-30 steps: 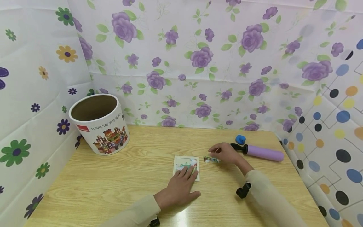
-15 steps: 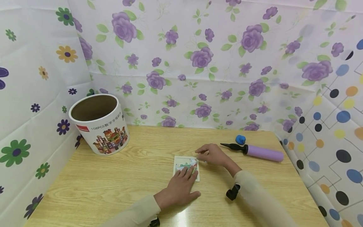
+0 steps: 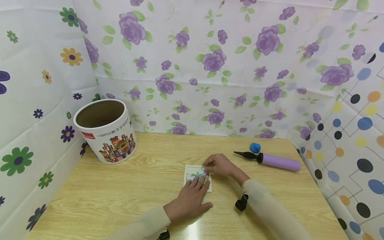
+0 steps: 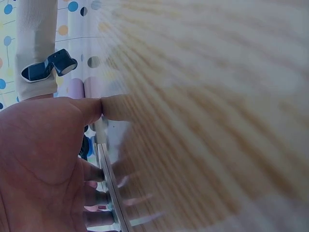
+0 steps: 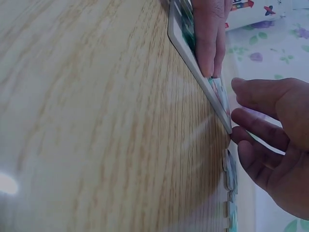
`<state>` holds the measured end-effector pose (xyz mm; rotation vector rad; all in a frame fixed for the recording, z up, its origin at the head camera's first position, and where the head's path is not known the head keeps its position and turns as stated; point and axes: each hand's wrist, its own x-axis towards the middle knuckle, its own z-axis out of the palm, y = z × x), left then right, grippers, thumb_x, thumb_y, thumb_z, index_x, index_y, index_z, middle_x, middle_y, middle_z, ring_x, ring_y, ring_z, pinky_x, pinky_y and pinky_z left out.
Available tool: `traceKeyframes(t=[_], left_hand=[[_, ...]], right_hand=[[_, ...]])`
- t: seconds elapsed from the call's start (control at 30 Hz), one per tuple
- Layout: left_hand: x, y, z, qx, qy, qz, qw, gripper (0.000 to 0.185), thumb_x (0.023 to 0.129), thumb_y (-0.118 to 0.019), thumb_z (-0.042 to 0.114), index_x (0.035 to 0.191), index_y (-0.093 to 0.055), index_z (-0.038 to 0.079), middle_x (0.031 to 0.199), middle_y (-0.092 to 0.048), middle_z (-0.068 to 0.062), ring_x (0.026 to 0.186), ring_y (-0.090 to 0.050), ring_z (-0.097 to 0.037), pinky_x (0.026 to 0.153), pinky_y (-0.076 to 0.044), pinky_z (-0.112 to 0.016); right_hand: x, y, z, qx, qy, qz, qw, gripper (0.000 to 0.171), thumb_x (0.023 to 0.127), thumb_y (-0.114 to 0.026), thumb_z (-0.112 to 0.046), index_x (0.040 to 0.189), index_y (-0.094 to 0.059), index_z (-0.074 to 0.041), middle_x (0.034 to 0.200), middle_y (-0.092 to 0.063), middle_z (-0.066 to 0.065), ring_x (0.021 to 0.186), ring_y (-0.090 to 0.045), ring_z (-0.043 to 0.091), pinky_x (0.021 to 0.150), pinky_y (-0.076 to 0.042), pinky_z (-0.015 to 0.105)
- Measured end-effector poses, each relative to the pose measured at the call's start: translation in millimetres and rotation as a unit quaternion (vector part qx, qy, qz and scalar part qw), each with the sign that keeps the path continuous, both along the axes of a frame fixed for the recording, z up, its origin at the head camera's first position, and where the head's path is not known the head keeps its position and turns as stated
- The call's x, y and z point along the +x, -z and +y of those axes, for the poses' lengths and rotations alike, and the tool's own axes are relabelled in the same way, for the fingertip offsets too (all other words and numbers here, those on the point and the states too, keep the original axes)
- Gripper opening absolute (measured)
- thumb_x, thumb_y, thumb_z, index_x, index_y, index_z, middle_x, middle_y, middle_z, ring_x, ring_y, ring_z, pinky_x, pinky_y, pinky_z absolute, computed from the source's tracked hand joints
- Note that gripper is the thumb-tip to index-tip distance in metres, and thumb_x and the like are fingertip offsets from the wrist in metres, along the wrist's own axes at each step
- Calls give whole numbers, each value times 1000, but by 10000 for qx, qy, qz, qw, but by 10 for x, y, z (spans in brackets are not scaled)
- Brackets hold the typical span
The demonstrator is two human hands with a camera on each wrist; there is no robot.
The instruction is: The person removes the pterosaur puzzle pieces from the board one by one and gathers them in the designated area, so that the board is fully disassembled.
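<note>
A small jigsaw puzzle board [image 3: 189, 168] with a pale rim lies on the table, partly filled with green, white and red pieces. My left hand [image 3: 192, 200] rests flat on its near part, fingers stretched over the pieces and thumb out to the side. My right hand [image 3: 221, 165] is at the far right corner, its bent fingertips right by a puzzle piece [image 5: 222, 96]. In the right wrist view its thumb and forefinger stand apart with nothing visible between them. Beside that corner lie loose puzzle pieces [image 5: 231, 171], hidden behind the right hand in the head view.
A large white bucket [image 3: 105, 133] printed with building blocks stands at the back left. To the right lie a purple hand pump [image 3: 279, 161] with a black nozzle and a small blue object [image 3: 255, 147]. Patterned cloth walls [image 3: 186, 66] enclose the wooden table [image 3: 150, 180].
My right hand has moved left from the loose pieces to the board's far right corner, uncovering the pump's nozzle. My left hand has stayed on the board.
</note>
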<state>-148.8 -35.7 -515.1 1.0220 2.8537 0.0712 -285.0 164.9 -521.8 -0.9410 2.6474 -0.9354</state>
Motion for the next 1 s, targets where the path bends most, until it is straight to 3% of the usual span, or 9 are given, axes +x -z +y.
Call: traceKeyframes(t=[0.1,0.43,0.67,1.0], left_hand=[[-13,27,-4,40,53,110,9999,79,103,-43,62,160,-34,7,166,-28,-17,150,-33,-38,114,-38,-53],[-24,68,-4,138,-21,-108,9998,81,103,-42,63,161,-30,8,168,-22,-17,153,-27,-38,117,-33,-55],[-21,92,-6,140,-22,-23,9999,81,103,-42,64,161,-31,8,168,-24,-17,152,-28,-37,117,-34,-54],[-5,118,-11,314,-11,102,9995,78,103,-44,61,159,-36,6,161,-35,-19,149,-34,-37,115,-36,-55]], right_hand=[[-9,-3,-14,135,-56,53,9999,18,94,-76,-23,110,-81,-16,107,-75,-3,100,-69,15,87,-57,37],[-18,-38,-50,336,-188,61,9992,14,93,-77,-19,105,-82,-15,103,-75,-4,97,-67,14,85,-56,37],[-3,-46,-81,509,-17,19,9987,11,92,-78,-19,102,-82,-18,102,-74,-6,99,-66,15,89,-55,40],[27,-25,-98,235,205,-137,9994,10,92,-78,-14,101,-78,-17,94,-73,-7,81,-65,8,73,-55,30]])
